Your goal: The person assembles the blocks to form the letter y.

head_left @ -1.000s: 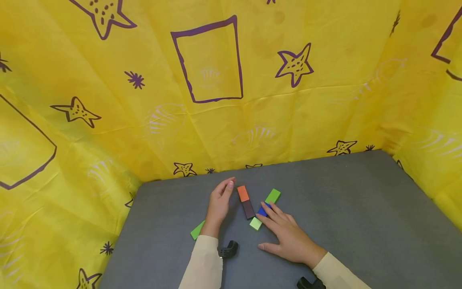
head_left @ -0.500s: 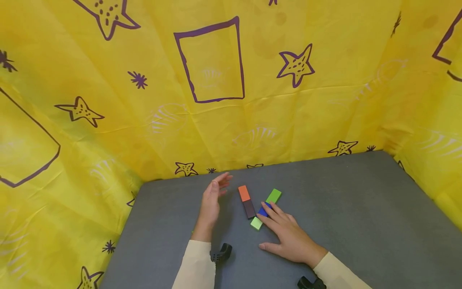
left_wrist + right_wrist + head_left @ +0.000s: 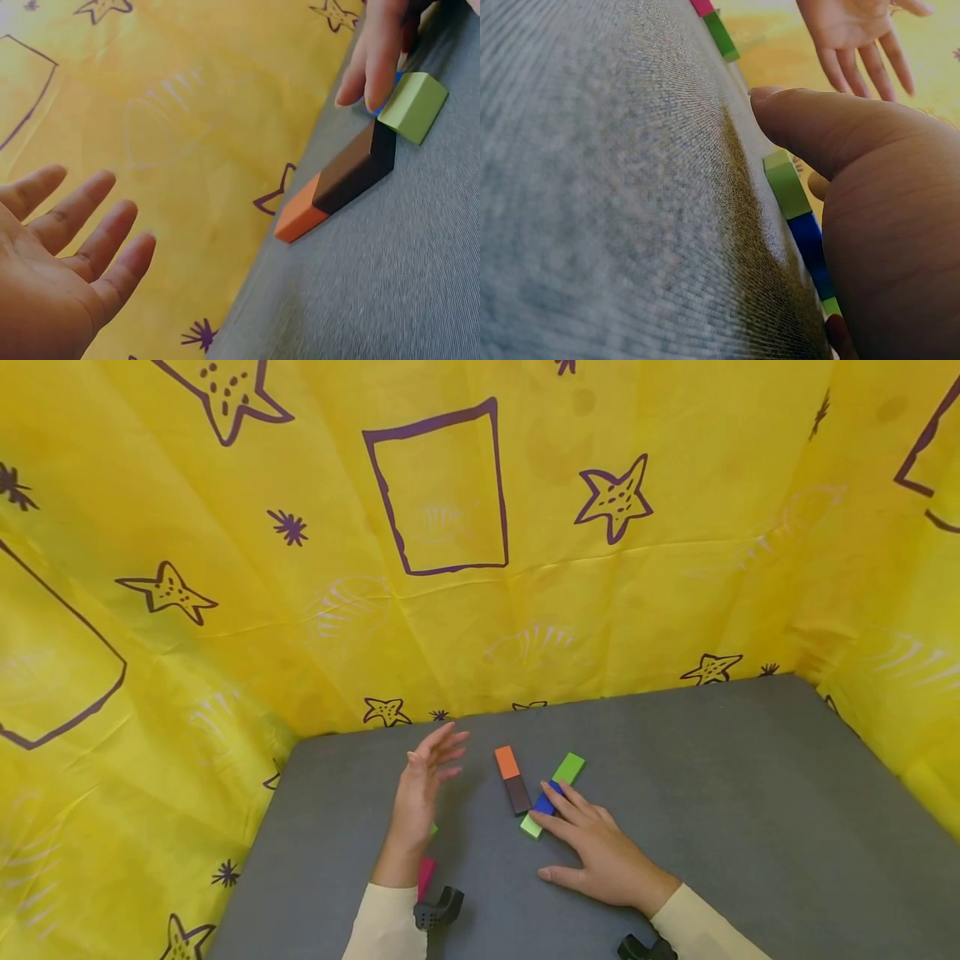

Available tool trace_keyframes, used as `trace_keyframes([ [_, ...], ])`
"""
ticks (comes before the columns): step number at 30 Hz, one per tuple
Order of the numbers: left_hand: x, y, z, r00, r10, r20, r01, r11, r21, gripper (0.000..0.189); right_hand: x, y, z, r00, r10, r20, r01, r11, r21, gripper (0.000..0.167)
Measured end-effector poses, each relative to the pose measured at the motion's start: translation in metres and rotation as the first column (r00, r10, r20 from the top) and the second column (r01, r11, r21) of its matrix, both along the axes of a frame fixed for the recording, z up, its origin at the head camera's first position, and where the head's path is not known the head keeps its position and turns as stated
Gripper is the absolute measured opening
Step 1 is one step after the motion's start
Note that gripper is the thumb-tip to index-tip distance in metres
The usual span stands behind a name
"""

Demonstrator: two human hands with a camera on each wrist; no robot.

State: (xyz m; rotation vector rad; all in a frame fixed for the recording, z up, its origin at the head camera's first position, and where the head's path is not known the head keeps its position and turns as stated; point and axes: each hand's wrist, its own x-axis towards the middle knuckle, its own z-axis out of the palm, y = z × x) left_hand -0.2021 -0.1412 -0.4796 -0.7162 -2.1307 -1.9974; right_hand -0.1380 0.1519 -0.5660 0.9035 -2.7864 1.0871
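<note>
One blue block (image 3: 810, 244) on the gray table (image 3: 712, 793), beneath the fingers of the right hand (image 3: 596, 843). Long, slightly parted fingers on that hand, laid over the block without curling round it, with the thumb held well out to the side, apart from the blocks. At the near end of the blue block, a pale green block (image 3: 531, 825); at the far end, a green block (image 3: 569, 767): three in one slanting line. Left of that line, an orange block (image 3: 507, 762) and a dark block (image 3: 517, 796), also end to end, with the near end of the dark one just beside the pale green one; hard to tell whether touching.

Farther left, the left hand (image 3: 422, 789), raised above the table, with fingers spread and palm toward the right hand, holding nothing. Partly hidden behind that arm in the head view, a pink block (image 3: 426, 877) and a second green block (image 3: 722, 36), end to end in the right wrist view. On the wrists, black bands (image 3: 439, 908), below cream sleeves (image 3: 386, 922). Beyond the table, yellow cloth (image 3: 547, 410), printed with dark starfish (image 3: 615, 497) and lightly creased.
</note>
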Motion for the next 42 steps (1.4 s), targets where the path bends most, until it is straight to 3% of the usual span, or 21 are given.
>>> trace_keyframes([
  [11, 0.021, -0.03, 0.005, 0.999, 0.002, -0.032, -0.002, 1.0, -0.01, 0.073, 0.0, -0.001, 0.001, 1.0, 0.002, 0.002, -0.002, 1.0, 0.004, 0.071],
  [18, 0.032, -0.044, 0.001, 0.999, 0.025, -0.026, -0.025, 1.0, -0.01, 0.075, 0.0, -0.002, 0.003, 1.0, 0.002, 0.015, -0.002, 1.0, 0.003, 0.071],
  [25, 0.044, -0.055, -0.004, 1.0, -0.014, -0.014, 0.014, 1.0, 0.027, 0.075, 0.001, -0.001, 0.002, 1.0, 0.003, 0.019, -0.003, 1.0, 0.005, 0.071],
  [29, 0.052, -0.061, -0.008, 1.0, -0.007, -0.014, 0.007, 1.0, 0.028, 0.072, 0.0, -0.001, 0.002, 1.0, 0.005, 0.028, -0.005, 1.0, 0.003, 0.071],
  [35, 0.072, -0.071, -0.018, 0.996, 0.089, 0.028, -0.087, 0.994, -0.058, 0.056, 0.001, -0.002, 0.003, 1.0, 0.01, 0.028, -0.011, 1.0, 0.004, 0.068],
  [38, 0.084, -0.074, -0.023, 0.985, 0.165, 0.053, -0.157, 0.979, -0.133, 0.05, 0.001, -0.002, 0.003, 1.0, 0.011, 0.022, -0.011, 1.0, 0.006, 0.067],
  [42, 0.097, -0.079, -0.03, 0.973, 0.214, 0.083, -0.198, 0.965, -0.171, 0.047, 0.001, -0.001, 0.002, 1.0, 0.009, 0.016, -0.009, 1.0, 0.005, 0.068],
])
